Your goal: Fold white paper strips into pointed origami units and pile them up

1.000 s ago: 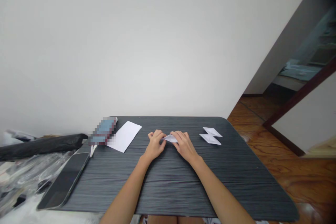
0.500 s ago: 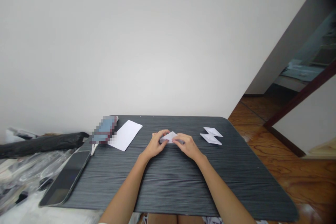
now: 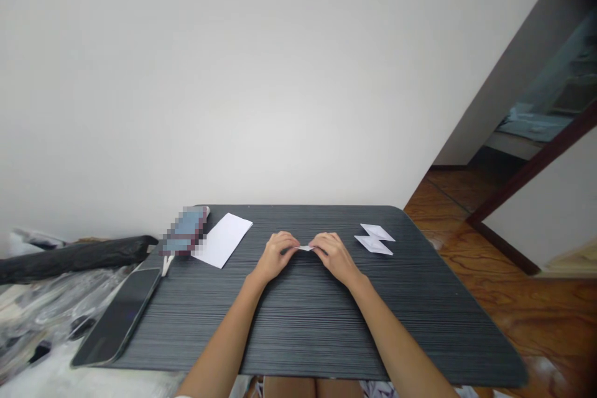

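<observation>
A small folded piece of white paper is held between my two hands, just over the middle of the dark table. My left hand pinches its left end between thumb and fingers. At the other end, my right hand grips it the same way. Only a thin sliver of the paper shows; the fingers hide both ends. To the right of my hands lie two folded white paper pieces, pointed at their ends and touching or nearly touching.
Flat white paper sheets lie at the back left of the striped dark table. Beside them is a pixelated blue-screened device. A black tablet or phone rests along the left edge. Plastic-wrapped stuff is piled left of the table.
The folded paper has tilted from showing a triangular face to a nearly edge-on strip. My fingers have shifted slightly and curl over both its ends.
</observation>
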